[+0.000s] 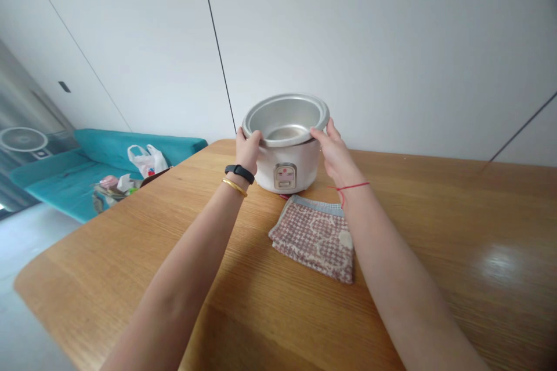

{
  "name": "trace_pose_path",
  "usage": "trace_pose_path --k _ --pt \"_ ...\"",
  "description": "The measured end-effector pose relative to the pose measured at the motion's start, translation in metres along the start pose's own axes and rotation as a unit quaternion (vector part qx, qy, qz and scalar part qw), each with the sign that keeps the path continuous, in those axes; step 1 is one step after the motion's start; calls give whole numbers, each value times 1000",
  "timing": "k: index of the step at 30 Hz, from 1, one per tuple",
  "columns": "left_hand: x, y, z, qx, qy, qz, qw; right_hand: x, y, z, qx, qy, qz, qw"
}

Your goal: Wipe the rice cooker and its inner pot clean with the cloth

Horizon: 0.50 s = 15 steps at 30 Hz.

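Observation:
A white rice cooker (289,169) without a lid stands on the wooden table (435,232) near the wall. Its metal inner pot (285,117) sits tilted in the cooker's top, the rim raised. My left hand (248,149) grips the pot's rim on the left side. My right hand (333,148) grips the rim on the right side. A folded red-and-white checked cloth (315,236) lies flat on the table just in front of the cooker, between my forearms.
A white wall runs right behind the cooker. To the left, beyond the table's rounded edge, is a teal sofa (87,168) with a white plastic bag (147,160) and some clutter. A fan (24,140) stands at the far left.

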<state>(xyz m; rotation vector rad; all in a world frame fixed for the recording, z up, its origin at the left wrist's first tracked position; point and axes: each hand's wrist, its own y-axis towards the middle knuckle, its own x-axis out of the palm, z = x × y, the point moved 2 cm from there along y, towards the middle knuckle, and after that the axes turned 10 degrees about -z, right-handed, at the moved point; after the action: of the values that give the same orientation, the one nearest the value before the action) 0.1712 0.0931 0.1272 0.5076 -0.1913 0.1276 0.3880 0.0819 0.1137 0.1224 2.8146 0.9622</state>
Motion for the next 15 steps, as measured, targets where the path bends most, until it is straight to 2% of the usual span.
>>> trace_pose_path --k 4,7,13,15 --pt "5 0 29 146 -35 -62 987 -13 -5 -36 -47 0 4 999" --pt "3 -12 60 208 -45 -71 975 -13 -20 -71 -77 20 -27 996" --pt "-20 -80 114 267 -35 -82 959 16 -72 -119 -43 191 -62 979" --pt "-31 -103 123 251 -45 -79 964 22 -94 -128 -26 238 -67 969"
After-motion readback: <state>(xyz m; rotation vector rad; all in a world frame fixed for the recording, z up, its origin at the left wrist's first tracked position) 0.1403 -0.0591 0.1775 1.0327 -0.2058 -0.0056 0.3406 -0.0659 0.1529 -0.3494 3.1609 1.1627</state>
